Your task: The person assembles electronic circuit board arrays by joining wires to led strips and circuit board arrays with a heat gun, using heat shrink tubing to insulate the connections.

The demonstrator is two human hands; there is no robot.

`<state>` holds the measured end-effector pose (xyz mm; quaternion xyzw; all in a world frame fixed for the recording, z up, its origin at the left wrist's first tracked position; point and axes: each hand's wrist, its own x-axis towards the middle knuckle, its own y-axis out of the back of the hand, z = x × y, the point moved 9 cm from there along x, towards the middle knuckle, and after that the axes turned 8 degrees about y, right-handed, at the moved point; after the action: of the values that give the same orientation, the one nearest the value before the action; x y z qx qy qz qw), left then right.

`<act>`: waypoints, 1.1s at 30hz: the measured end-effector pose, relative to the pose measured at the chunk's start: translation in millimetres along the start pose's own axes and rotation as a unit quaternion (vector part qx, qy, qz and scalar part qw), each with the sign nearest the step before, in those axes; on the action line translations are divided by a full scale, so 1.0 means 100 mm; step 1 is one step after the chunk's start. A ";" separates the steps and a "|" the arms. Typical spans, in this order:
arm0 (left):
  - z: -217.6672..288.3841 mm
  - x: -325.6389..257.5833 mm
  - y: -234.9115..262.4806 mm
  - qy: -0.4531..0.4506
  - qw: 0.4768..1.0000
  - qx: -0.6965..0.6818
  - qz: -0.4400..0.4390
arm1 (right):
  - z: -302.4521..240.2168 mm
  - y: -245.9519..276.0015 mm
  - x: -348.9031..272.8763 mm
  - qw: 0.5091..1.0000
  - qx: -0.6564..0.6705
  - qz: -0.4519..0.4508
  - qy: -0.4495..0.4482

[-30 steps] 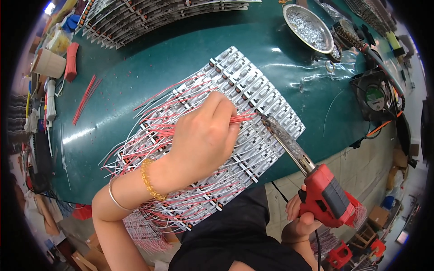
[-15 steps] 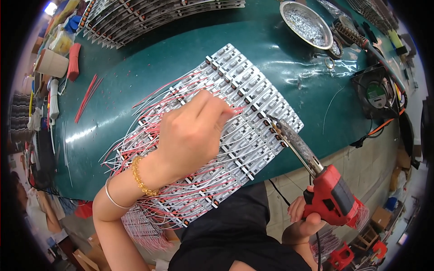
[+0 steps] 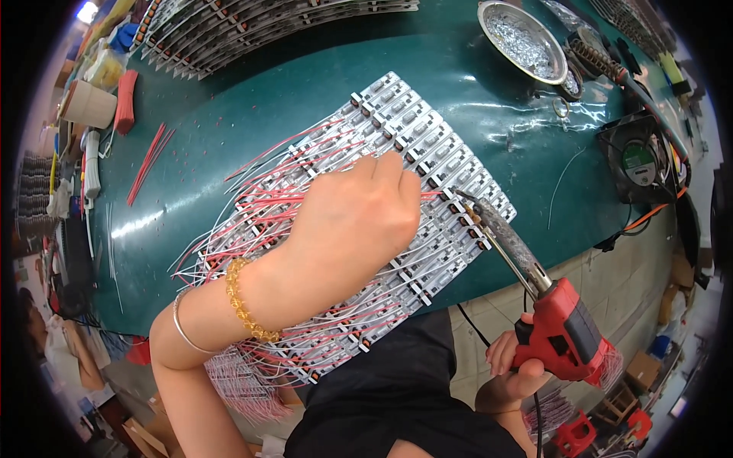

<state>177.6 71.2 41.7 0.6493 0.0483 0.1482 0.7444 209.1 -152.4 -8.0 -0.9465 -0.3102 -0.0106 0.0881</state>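
A panel of many small grey parts (image 3: 462, 172) lies slanted on the table, with red and white wires (image 3: 252, 206) trailing off its left side. My left hand (image 3: 355, 210) is closed over its middle, the fingertips hidden beneath the knuckles. A red wire (image 3: 431, 196) sticks out from that hand toward the right side of the panel. My right hand (image 3: 519, 362) is wrapped round the handle of a red and black soldering gun (image 3: 561, 328). The gun's dark tip (image 3: 464, 195) is at the row of parts just right of the red wire's end.
A steel bowl of silvery scraps (image 3: 523, 46) stands at the far right, above a black fan (image 3: 640, 156). Stacked panels (image 3: 252, 30) rise at the back. Loose red wires (image 3: 149, 168) and a red wire bundle (image 3: 126, 103) lie left, beside a white cup (image 3: 90, 105).
My left hand has moved a little right and down across the panel, and its fingers have turned out of sight. The soldering gun has stayed nearly in place.
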 end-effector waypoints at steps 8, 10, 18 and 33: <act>-0.24 0.07 0.06 0.057 0.986 -0.154 -0.014 | 0.02 0.05 -0.03 1.000 0.008 -0.004 0.010; -0.31 0.04 0.01 0.099 0.967 -0.229 -0.041 | 0.02 0.04 -0.06 1.000 0.023 -0.010 0.016; -0.32 0.01 -0.14 0.157 0.947 -0.274 -0.061 | 0.13 0.04 -0.08 0.998 -0.007 -0.034 -0.048; -0.33 0.04 -0.19 0.168 0.944 -0.276 -0.068 | 0.04 0.18 -0.07 0.996 -0.085 -0.032 -0.012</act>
<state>176.1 101.2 18.2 0.3790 0.1739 0.2111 0.8840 213.9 -170.6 -15.8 -0.9404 -0.3389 -0.0280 0.0030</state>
